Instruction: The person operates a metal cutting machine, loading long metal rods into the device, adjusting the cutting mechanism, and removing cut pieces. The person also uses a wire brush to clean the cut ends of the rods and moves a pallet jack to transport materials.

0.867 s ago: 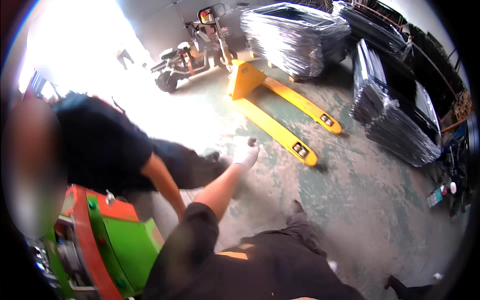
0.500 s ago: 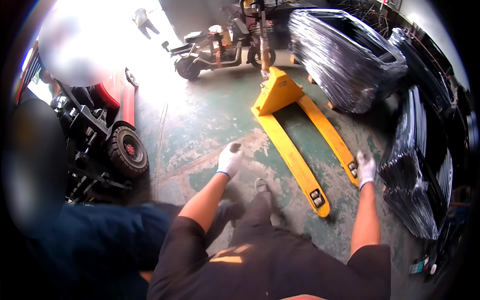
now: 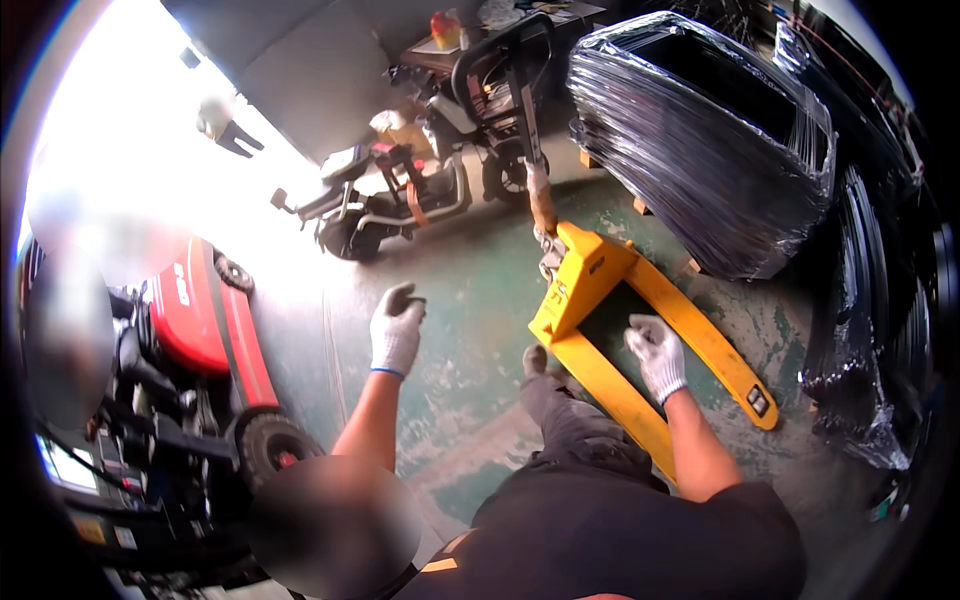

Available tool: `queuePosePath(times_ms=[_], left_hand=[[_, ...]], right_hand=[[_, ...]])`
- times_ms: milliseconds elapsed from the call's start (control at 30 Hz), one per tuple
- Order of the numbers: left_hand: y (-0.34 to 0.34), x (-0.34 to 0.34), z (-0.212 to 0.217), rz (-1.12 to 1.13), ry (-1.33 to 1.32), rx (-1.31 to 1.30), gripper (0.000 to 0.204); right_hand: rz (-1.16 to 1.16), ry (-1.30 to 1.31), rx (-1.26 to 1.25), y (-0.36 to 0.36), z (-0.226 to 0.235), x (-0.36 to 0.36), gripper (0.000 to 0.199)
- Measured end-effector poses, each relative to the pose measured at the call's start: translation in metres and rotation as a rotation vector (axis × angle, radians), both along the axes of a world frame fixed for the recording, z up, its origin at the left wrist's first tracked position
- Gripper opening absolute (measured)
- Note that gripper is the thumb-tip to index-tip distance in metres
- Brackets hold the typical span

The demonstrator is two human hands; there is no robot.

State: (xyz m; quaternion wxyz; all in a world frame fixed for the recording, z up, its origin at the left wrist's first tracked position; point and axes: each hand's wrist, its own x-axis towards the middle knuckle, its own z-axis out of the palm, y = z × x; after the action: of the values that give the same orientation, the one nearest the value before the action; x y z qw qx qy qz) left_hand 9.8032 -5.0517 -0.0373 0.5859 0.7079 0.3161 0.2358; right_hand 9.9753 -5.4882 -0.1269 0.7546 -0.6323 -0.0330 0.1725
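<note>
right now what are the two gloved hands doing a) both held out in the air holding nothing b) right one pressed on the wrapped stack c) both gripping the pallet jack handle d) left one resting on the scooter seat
a: the left hand and right hand hang over the floor and the yellow pallet jack, gripping nothing; its handle stands well ahead of them.

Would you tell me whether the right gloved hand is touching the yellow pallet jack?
Cannot tell. In the head view the right hand overlaps the pallet jack fork area from above, so neither a gap nor contact shows plainly.
</note>
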Motion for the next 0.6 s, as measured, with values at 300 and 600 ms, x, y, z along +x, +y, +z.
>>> queuePosePath(times_ms=[300, 600], left_hand=[[0.233, 0.322, 0.105, -0.459, -0.135, 0.331, 0.046], [0.294, 0.703, 0.121, -1.265, -0.399, 0.756, 0.074]], right_hand=[[-0.064, -0.704, -0.21, 0.367, 0.188, 0.19, 0.071], [-0.446, -0.556, -0.099, 0.508, 0.174, 0.229, 0.039]])
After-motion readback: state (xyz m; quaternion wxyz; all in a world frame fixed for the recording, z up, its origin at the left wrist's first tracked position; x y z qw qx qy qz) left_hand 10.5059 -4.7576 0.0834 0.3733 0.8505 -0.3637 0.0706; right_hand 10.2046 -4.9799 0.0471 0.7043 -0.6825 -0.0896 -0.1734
